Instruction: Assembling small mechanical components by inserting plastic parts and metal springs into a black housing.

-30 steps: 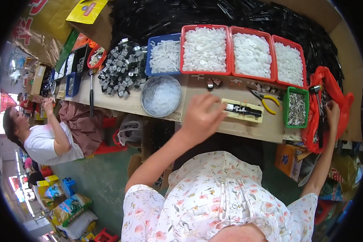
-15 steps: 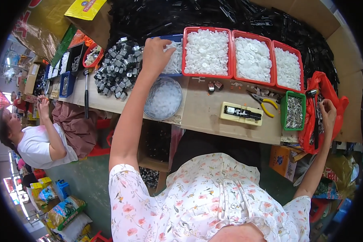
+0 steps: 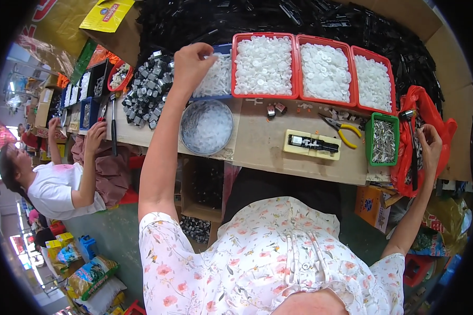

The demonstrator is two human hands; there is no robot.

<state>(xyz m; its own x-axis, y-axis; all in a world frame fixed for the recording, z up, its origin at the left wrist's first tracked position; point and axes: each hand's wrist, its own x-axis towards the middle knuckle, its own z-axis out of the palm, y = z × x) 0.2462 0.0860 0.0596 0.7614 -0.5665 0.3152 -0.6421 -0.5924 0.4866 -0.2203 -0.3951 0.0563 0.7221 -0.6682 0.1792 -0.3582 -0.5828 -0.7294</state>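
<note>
My left hand (image 3: 191,65) is over the blue tray (image 3: 218,96) of small white plastic parts (image 3: 215,76). Its thumb and fingers are curled together; whatever they hold is too small to make out. At the far right, my right hand (image 3: 431,147) hovers at the red plastic bag (image 3: 444,134), fingertips pinched beside a black-handled hammer (image 3: 412,152). What sits in that pinch cannot be seen. Between the hands, a cream fixture (image 3: 293,149) holds a black part with a metal end (image 3: 315,143). Pliers with yellow handles (image 3: 347,134) lie behind it.
Three red trays, one of them the large left tray (image 3: 265,97), hold white pieces. A green basket (image 3: 376,161) contains metal parts. Nearer are a round bowl (image 3: 184,134) and a pile of metal-and-black pieces (image 3: 148,89). A co-worker (image 3: 58,184) sits at the left.
My left hand has lifted slightly and shifted left over the blue tray. My right hand stays by the red bag. The co-worker's hands have moved apart, one reaching to the table edge.
</note>
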